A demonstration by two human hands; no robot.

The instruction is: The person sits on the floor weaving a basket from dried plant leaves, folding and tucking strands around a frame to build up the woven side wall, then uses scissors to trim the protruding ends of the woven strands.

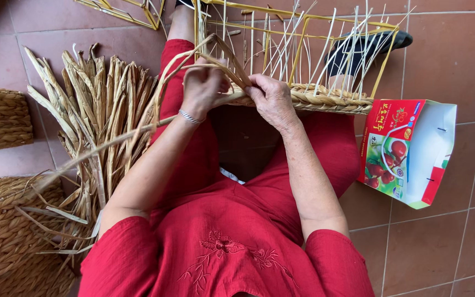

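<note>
- The left hand [203, 85] is curled tight around a looped bundle of dried straw strands [193, 58], fingers pressed together on it; a thin silver bracelet [189, 116] sits at the wrist.
- The right hand [273, 99] pinches the strands against the woven rim of a half-made basket [325, 99], fingertips bent down onto the braid.
- The strands arch up from the left hand, curve over to the left and trail down toward the lower left of the view, so their long axis runs diagonally from the basket rim to the lower left.
- The basket rests on the person's lap, tipped so its yellow wire frame [298, 33] and pale upright stakes point away from the person; the braided band runs left to right.
- The exact point where the strands enter the weave is hidden under the two hands.
- The far side of the basket frame is cut off by the top edge, as is a second yellow frame [133, 14] at the upper left.
- A dark shoe [366, 47] shows only through the stakes.
- A sheaf of dried straw [94, 110] lies on the tiled floor [446, 49] at the left.
- Finished woven baskets [1, 118] sit at the left edge, cut off; their insides cannot be seen.
- A red and white paper bag [408, 148] lies on its side at the right, mouth open; what it holds cannot be made out.
</note>
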